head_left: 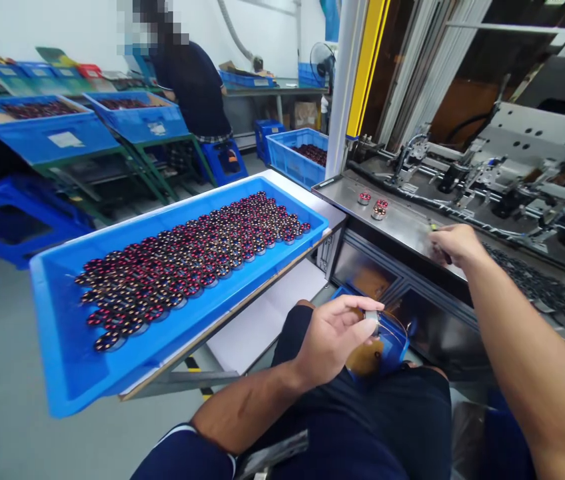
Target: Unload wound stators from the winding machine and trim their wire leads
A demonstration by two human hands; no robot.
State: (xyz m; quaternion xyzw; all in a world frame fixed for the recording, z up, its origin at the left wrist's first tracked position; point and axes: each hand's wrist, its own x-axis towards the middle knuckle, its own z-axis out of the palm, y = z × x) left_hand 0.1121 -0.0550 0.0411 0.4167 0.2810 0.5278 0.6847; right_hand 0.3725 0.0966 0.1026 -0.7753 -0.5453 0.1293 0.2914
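Observation:
My left hand (335,337), held above my lap, pinches a small round motor stator (372,321) with a silvery rim between thumb and fingers. Thin copper wires (395,325) curve away from it to the right. Over the steel bench top, my right hand (455,245) is closed, its fingers pointing down and left. A small yellow-green piece (433,227) shows at its fingertips; the rest of what it grips is blurred and hidden. Further left on that bench, a few red and copper stators (379,210) stand by themselves.
A large blue tray (57,360) filled with rows of stators lies to my left. Machine fixtures (462,173) line the bench's back, with dark parts (542,287) at right. A blue bin (397,347) sits below my hands. Another person (192,87) works beyond, near blue crates (87,137).

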